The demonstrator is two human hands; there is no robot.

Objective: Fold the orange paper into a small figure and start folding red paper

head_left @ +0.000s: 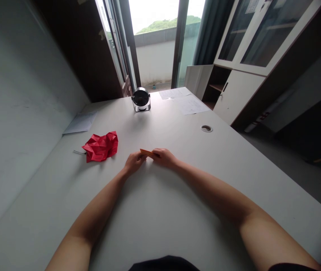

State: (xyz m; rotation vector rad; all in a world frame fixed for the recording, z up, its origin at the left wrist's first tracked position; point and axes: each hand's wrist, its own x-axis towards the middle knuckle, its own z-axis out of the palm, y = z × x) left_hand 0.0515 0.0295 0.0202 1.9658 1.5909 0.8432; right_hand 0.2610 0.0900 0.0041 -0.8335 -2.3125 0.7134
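Observation:
Near the middle of the white table (149, 210), a small folded piece of orange paper (146, 152) is pinched between my two hands. My left hand (134, 162) grips its left end, fingers closed. The right end is in the closed fingers of my right hand (163, 156), which cover part of the paper. Off to the left of my hands lies a crumpled, creased sheet of red paper (101, 146), with a thin dark stem or wire sticking out at its left side.
A round black device on a silver stand (141, 99) stands at the table's far end. Printed sheets (194, 105) lie at the back right, near a round cable hole (206, 128). White papers (80, 122) rest by the left wall. A cabinet (239, 94) stands beyond the right edge.

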